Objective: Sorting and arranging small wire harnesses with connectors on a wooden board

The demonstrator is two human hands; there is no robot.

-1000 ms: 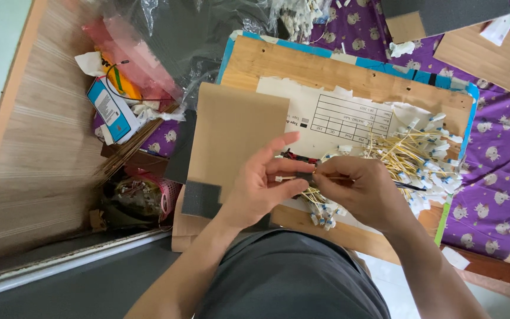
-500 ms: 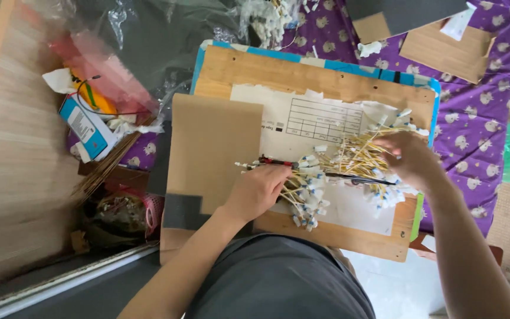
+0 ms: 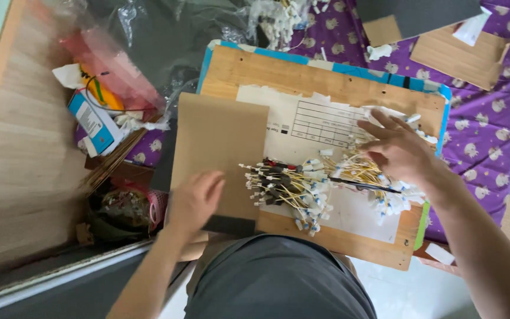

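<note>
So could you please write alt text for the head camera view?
Seen from above, a person's right hand rests on a pile of yellow wires with white connectors on a wooden board, while the left hand presses a brown cardboard sheet.

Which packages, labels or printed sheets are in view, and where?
Small box: left of the board, blue and white, rectangular, lying tilted.
Printed sheet: on the wooden board, white with a ruled table, edges torn.
Plastic bag: upper left, translucent pink, crumpled.
No screens or signs.
</note>
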